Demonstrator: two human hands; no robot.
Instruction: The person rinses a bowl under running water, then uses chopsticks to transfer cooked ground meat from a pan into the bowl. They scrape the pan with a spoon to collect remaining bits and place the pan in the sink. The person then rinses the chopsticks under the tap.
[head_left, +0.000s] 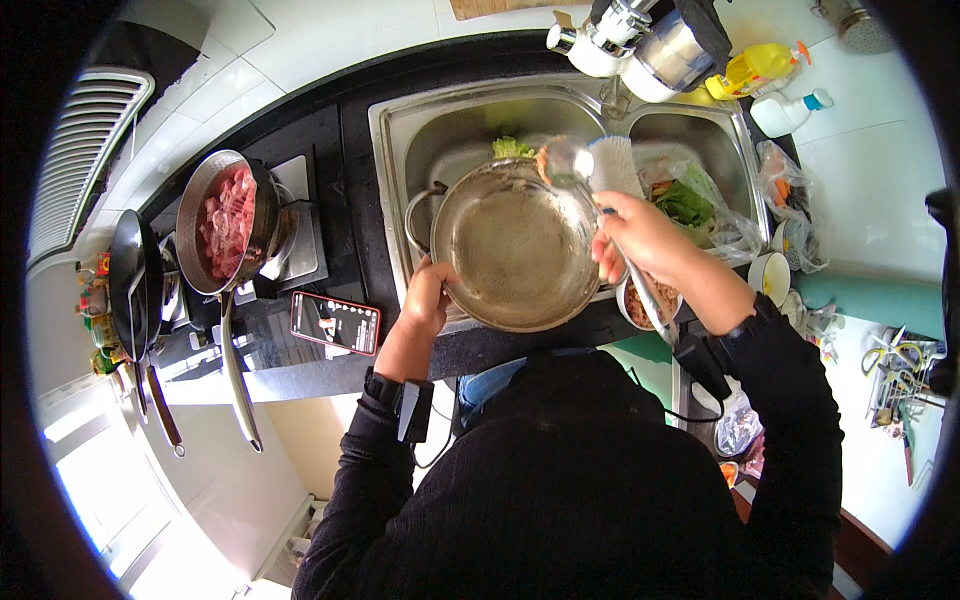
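Note:
A wide metal pan (517, 247) with a loop handle (417, 217) is tilted over the large sink basin, and its inside shows a thin film of residue. My left hand (430, 294) grips its near left rim, thumb on the inside. In my right hand (637, 234) is a metal ladle (574, 160), its bowl over the pan's far rim and its handle running back toward my wrist. Something orange clings beside the ladle's bowl. Pale green leaf scraps (513, 148) lie in the large basin (450, 135) behind the pan.
Left of the sink, a frying pan of raw meat (229, 225) sits on the stove, its handle jutting over the counter edge. A phone (335, 322) lies nearby. A bowl of minced food (649, 304) stands under my right forearm. The small basin (724, 142) holds bagged greens (688, 196).

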